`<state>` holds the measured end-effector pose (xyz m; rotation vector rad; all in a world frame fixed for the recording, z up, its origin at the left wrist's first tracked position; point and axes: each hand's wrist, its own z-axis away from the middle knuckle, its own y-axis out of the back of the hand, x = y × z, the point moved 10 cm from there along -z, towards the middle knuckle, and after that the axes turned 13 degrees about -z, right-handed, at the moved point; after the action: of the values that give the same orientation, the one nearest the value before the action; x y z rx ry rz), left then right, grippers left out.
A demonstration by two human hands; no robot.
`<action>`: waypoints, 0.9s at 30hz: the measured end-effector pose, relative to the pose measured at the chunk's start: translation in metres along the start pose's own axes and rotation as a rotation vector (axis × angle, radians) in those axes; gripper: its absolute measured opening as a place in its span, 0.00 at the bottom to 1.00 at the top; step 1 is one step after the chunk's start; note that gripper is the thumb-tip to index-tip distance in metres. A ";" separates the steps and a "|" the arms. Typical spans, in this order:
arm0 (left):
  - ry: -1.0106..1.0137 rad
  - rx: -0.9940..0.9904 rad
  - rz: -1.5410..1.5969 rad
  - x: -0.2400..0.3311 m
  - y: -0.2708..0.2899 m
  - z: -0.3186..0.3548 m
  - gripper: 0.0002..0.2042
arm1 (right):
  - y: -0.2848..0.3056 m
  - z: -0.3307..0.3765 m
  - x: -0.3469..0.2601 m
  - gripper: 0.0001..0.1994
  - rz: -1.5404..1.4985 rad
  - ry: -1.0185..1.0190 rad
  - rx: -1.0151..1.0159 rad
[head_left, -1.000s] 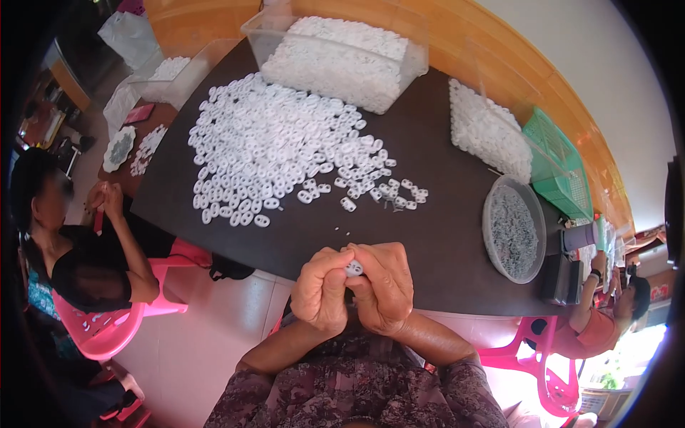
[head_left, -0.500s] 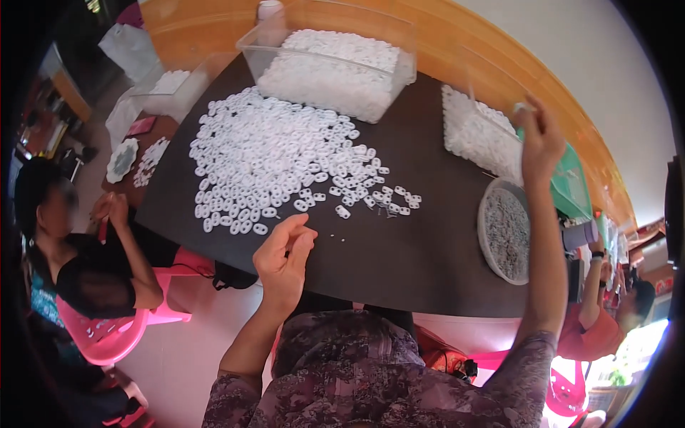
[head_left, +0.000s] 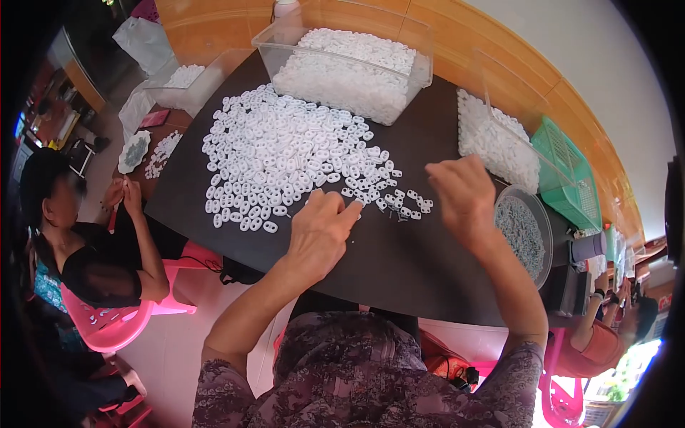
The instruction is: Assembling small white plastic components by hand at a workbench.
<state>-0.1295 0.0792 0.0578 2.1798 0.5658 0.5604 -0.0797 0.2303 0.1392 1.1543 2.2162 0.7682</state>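
Note:
My left hand is over the near right side of a heap of white oval plastic pieces with two holes. Its fingers are curled and pressed together beside the loose pieces; whatever they hold is too small or hidden. To the right, my right hand is raised above the dark table, its fingers bent and smeared by motion. Small grey screws lie between the hands, next to a few scattered white pieces. A round bowl of small grey screws stands by my right forearm.
Behind the heap stands a large clear bin of white pieces. A smaller clear bin and a green basket are at the right. One person sits at the left on a pink chair; another is at the far right.
My right hand has come left and down from above the smaller clear bin, where it had a small white piece at its fingertips. My left hand has moved right, toward the loose pieces.

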 end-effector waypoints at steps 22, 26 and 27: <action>0.097 -0.036 0.446 0.003 0.016 0.000 0.11 | -0.078 0.070 0.001 0.05 -0.931 -0.852 -0.018; 0.157 -0.163 0.623 0.006 0.012 0.009 0.15 | -0.093 0.072 -0.021 0.07 -1.198 -0.986 -0.109; 0.187 -0.174 0.676 0.005 0.012 0.012 0.15 | -0.093 0.072 -0.024 0.07 -1.197 -0.988 -0.109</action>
<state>-0.1166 0.0681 0.0610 2.1353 -0.1496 1.1300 -0.0705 0.1828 0.0286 -0.0549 1.5069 -0.1951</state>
